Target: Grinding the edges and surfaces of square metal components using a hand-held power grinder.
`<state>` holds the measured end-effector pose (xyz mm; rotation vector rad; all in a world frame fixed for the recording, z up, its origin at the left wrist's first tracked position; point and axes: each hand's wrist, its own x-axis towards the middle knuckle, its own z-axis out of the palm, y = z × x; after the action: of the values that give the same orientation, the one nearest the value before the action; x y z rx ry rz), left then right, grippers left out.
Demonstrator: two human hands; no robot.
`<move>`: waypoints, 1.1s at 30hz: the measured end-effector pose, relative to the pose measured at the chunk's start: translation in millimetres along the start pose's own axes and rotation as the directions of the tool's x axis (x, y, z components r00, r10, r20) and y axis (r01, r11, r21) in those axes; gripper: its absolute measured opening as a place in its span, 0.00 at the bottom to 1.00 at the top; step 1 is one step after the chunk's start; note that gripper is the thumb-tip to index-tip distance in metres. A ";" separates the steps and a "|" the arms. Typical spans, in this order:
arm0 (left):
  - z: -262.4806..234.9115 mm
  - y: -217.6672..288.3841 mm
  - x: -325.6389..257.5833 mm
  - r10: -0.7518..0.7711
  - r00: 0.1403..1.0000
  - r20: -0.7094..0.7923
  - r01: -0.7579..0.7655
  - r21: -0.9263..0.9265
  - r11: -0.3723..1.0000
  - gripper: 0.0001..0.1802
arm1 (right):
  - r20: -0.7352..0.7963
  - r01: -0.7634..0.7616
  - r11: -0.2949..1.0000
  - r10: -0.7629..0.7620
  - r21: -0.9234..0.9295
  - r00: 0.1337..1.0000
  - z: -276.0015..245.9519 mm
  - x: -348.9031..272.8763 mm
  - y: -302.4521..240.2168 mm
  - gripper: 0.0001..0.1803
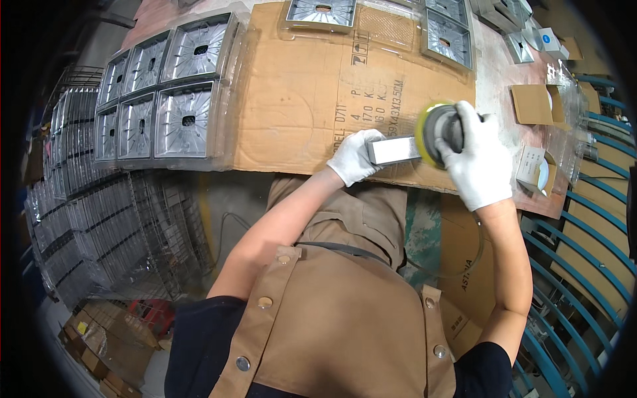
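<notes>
Head view: white-gloved left hand (355, 156) grips the small grey metal block (396, 150) steady over the cardboard-covered surface (292, 99), while gloved right hand (476, 159) wraps the yellow-padded round sander (439, 129) against its end.

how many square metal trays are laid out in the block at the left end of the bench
6, in two rows of three on the cardboard: top row; bottom row. More trays lie farther along the bench and in stacks below, so the total is higher.
</notes>
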<state>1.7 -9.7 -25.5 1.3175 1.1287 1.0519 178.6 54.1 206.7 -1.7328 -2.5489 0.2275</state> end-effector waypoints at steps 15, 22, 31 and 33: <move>-3.9 8.4 2.6 0.012 1.000 -0.014 -0.010 0.119 0.993 0.20 | 0.155 0.087 0.996 -0.081 -0.028 0.985 -16.6 16.0 -30.7 0.28; 2.0 -1.3 -1.1 0.002 0.998 -0.064 -0.013 -0.178 0.984 0.16 | 0.123 0.092 0.995 -0.086 -0.042 0.989 -22.6 29.6 2.1 0.24; -5.9 28.4 6.4 0.166 0.986 -0.034 -0.149 0.290 0.945 0.18 | 0.244 0.135 0.986 -0.155 0.094 0.957 -9.8 0.3 -56.5 0.32; -4.3 12.6 5.4 0.231 0.973 -0.030 -0.208 0.328 0.921 0.18 | 0.232 0.111 0.990 -0.130 0.092 0.964 -10.5 -1.9 -51.4 0.31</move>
<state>-1.0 -3.7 -12.8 1.7115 1.2649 1.1130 133.3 34.8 224.8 -1.6035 -2.7555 0.5526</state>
